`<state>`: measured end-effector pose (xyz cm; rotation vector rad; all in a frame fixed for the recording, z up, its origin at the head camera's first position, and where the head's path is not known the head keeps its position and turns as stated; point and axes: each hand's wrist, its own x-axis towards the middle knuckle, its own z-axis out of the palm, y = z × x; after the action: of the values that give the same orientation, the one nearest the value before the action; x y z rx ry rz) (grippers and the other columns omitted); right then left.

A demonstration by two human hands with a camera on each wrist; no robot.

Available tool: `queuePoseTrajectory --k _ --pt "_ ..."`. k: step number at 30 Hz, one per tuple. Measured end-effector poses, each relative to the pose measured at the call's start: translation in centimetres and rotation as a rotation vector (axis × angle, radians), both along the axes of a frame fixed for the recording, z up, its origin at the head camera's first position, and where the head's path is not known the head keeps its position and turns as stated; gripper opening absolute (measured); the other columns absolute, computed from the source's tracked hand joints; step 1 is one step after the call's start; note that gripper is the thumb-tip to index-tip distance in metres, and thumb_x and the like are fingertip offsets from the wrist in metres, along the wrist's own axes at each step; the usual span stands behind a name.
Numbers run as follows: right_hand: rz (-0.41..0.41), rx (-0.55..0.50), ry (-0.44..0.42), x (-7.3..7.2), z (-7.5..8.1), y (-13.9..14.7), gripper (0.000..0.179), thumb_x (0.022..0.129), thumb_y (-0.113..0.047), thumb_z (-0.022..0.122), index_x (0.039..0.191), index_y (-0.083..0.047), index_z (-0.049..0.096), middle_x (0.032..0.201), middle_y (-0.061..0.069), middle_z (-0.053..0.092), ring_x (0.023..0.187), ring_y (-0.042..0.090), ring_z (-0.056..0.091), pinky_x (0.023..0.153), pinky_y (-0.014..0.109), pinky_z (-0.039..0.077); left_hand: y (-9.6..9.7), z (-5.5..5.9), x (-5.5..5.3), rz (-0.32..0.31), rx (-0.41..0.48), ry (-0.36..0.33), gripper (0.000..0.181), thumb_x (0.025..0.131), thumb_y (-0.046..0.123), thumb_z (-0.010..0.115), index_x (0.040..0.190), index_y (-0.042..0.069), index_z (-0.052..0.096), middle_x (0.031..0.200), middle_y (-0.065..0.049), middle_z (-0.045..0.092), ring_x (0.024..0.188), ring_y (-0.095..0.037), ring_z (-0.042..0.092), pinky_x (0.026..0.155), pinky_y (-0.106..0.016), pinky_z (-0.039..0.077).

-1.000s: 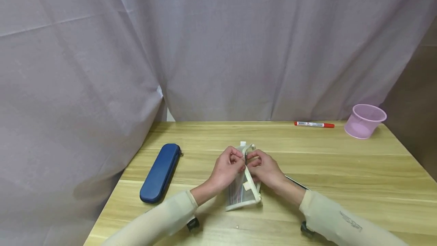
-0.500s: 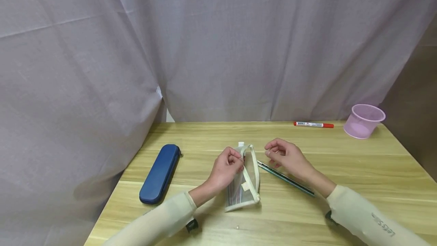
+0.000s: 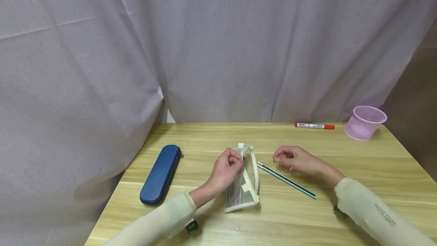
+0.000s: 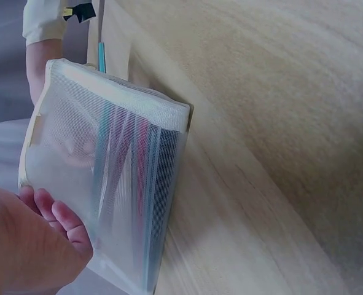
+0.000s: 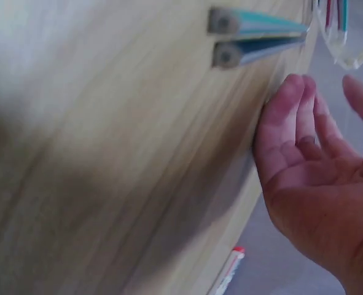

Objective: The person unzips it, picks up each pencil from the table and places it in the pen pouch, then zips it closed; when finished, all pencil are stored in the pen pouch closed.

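My left hand (image 3: 225, 170) pinches the cream-edged rim of a see-through mesh pencil pouch (image 3: 250, 200) with its zip undone. Several slim pencil-like sticks, teal, red and dark, show through the mesh in the left wrist view, inside the pouch (image 4: 123, 160). On the table to the right of the pouch lie two pencils side by side, one teal (image 5: 261, 22) and one dark (image 5: 258, 50). My right hand (image 3: 298, 159) is just beyond them, apart from them, its fingers loosely bent and holding nothing.
A blue hard pencil case (image 3: 160, 174) lies at the left of the wooden table (image 3: 205, 136). A red-capped marker (image 3: 314, 126) lies along the back edge, and a pink mesh cup (image 3: 363, 124) stands at the back right. Behind hangs a grey curtain (image 3: 218, 48).
My right hand has left the mouth of the pouch and moved right, past the two pencils, which now lie uncovered. The left hand stays on the rim.
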<state>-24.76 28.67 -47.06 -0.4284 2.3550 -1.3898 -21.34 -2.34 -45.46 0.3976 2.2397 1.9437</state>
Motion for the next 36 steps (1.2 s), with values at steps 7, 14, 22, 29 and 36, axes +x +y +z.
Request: queuePoseTrajectory --k 7,14,22,29,36 --pt "0.140 -0.043 -0.033 -0.7 -0.5 0.7 0.039 0.098 -0.005 0.068 0.135 0.003 0.060 0.095 0.015 0.068 0.070 0.011 0.058 0.059 0.027 0.050 -0.3 0.0 -0.1 -0.008 -0.006 0.005 0.018 0.094 -0.001 0.061 0.111 0.000 0.058 0.086 -0.003 0.068 0.076 -0.009 0.065 0.072 -0.018 0.056" --pt "0.188 -0.070 -0.046 -0.8 -0.8 0.4 0.041 0.093 0.002 0.071 0.133 0.005 0.063 0.091 0.015 0.068 0.067 0.008 0.055 0.056 0.023 0.046 -0.5 0.0 -0.1 -0.001 -0.021 0.008 0.016 0.095 0.001 0.062 0.111 0.001 0.059 0.083 0.000 0.066 0.075 -0.008 0.064 0.071 -0.018 0.056" --pt "0.152 -0.022 -0.026 -0.5 -1.0 0.0 0.036 0.090 -0.005 0.079 0.123 0.002 0.068 0.089 0.010 0.066 0.063 0.007 0.053 0.054 0.020 0.044 -0.2 -0.4 0.1 0.007 -0.016 -0.007 0.016 0.095 0.002 0.062 0.111 0.001 0.059 0.082 0.001 0.064 0.075 -0.009 0.064 0.072 -0.017 0.056" --pt "0.149 -0.007 0.009 -0.5 -0.9 -0.2 0.034 0.087 -0.002 0.079 0.120 0.002 0.070 0.086 0.008 0.064 0.061 0.004 0.051 0.052 0.018 0.042 -0.1 -0.4 0.1 0.012 -0.018 -0.002 0.019 0.092 -0.001 0.060 0.111 0.001 0.059 0.083 -0.001 0.066 0.075 -0.009 0.064 0.072 -0.018 0.056" --pt "0.102 0.080 0.103 0.0 -0.4 -0.7 0.033 0.085 0.005 0.069 0.117 -0.001 0.068 0.086 0.011 0.064 0.066 0.007 0.053 0.057 0.020 0.044 0.0 -0.3 0.1 0.012 -0.013 -0.005 0.020 0.091 -0.002 0.060 0.111 0.001 0.059 0.083 -0.001 0.066 0.075 -0.009 0.064 0.071 -0.017 0.055"
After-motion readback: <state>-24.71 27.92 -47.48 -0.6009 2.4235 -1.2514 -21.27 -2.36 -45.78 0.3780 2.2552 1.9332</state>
